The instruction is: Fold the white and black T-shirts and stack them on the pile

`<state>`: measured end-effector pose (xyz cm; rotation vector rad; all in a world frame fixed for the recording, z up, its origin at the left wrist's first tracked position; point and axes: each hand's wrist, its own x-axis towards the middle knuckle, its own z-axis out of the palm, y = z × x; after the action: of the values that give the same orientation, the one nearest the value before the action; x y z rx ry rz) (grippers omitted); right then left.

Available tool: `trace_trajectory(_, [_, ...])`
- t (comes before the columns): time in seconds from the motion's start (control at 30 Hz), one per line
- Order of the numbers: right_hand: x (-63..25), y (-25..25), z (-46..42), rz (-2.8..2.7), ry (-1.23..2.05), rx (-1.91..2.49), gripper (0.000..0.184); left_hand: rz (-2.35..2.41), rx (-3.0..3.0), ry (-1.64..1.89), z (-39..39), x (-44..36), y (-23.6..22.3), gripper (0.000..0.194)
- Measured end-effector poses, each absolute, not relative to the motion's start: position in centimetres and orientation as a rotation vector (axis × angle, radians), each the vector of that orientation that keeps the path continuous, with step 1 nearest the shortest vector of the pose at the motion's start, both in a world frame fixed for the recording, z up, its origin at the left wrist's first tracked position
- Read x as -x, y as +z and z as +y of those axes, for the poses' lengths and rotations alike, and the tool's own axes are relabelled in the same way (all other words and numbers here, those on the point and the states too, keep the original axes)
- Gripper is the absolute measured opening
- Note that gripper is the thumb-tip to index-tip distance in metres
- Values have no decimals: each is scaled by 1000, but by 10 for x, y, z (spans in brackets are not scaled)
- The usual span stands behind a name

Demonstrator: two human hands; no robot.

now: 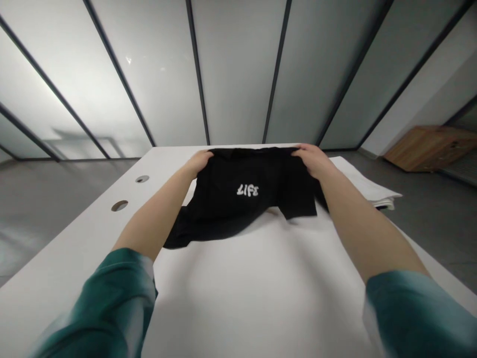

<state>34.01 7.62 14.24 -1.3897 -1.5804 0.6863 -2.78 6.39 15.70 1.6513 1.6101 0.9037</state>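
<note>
A black T-shirt (234,214) with white lettering hangs stretched between my hands over the far part of the white table (253,298). The lettering is upside down. My left hand (200,162) is closed on the shirt's upper left corner, and my right hand (312,159) grips the upper right corner. Both arms reach forward. The lower edge sags in a curve, with a sleeve-like flap at each side. Part of the fabric behind my right wrist is hidden.
Folded white cloths (367,184) lie in a stack at the table's right edge, partly behind my right forearm. Two round holes, a nearer one (119,205) and a farther one (142,179), are cut in the tabletop. Beyond are frosted glass panels (238,74) and a wooden cabinet (428,148).
</note>
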Motion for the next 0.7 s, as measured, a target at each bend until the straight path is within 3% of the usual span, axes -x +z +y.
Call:
trace_trajectory(0.13, [-313, 128, 101, -1703, 215, 1203, 53, 1999, -2128, 1150, 74, 15, 154, 51])
trace_trajectory(0.27, [-290, 74, 65, -1994, 254, 1309, 46, 1988, -2434, 417, 45, 22, 112, 45])
trace_trajectory(0.37, [-266, 28, 29, -2278, 348, 1279, 45, 2023, -2297, -30, 28, 34, 69, 61])
trace_trajectory(0.5, [-229, -3, -1, -2524, 300, 1206, 57, 1970, -2312, -7, 25, 49, 31, 67])
trace_trajectory(0.7, [-225, 3, -7, -2634, 71, 1309, 43, 1827, -2400, 64, 27, 68, 25, 59])
